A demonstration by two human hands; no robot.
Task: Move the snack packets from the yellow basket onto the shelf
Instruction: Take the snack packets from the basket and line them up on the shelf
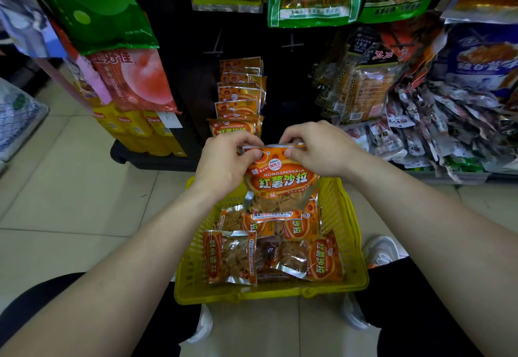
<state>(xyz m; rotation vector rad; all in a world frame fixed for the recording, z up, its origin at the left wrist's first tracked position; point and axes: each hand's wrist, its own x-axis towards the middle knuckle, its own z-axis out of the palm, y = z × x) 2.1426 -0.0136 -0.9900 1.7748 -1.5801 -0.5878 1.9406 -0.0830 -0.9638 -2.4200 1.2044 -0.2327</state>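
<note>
An orange snack packet (280, 180) hangs upright above the far end of the yellow basket (190, 269). My left hand (224, 160) pinches its top left corner and my right hand (316, 149) pinches its top right corner. Several more orange packets (229, 255) lie flat inside the basket on the floor. Just beyond my hands, a column of the same orange packets (238, 104) hangs on the dark shelf rack (190, 56).
Green and pink bags (123, 76) hang at the left of the rack, with yellow packs below them. Mixed snack bags (420, 121) pile up on the right shelf. My knees and white shoes (378, 253) flank the basket on the tiled floor.
</note>
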